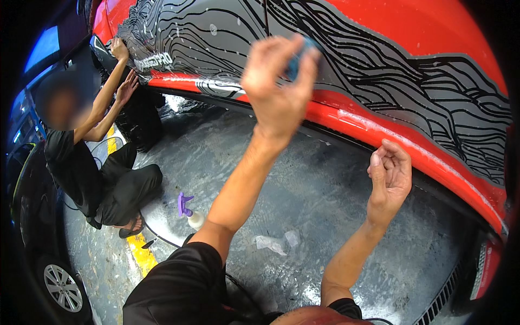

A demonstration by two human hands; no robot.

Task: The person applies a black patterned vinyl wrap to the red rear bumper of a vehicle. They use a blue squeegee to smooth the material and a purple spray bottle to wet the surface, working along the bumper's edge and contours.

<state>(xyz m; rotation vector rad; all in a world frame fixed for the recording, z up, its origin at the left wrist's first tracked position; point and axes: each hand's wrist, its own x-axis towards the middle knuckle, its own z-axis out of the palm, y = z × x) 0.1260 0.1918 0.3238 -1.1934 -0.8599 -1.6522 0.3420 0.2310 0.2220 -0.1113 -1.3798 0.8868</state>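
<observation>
My left hand (279,89) is raised in front of the car's side, closed around a blue flat tool (297,59) like a squeegee. Motion smears the fingers, and they cover part of the tool. Behind it, a grey film with black wavy lines (379,81) covers the lower door and panel, with droplets on it. Along the red sill (368,125) runs a whitish wet or foamy streak. By the sill's lower edge is my right hand (391,176), palm showing, fingers loosely curled and thumb apart; I see nothing in it.
On the left, another person (81,168) in black sits on the floor, both hands against the car's patterned side. A spray bottle with a purple trigger (187,208) stands on the wet grey floor, near crumpled clear scraps (273,244). A dark car (46,216) is at far left.
</observation>
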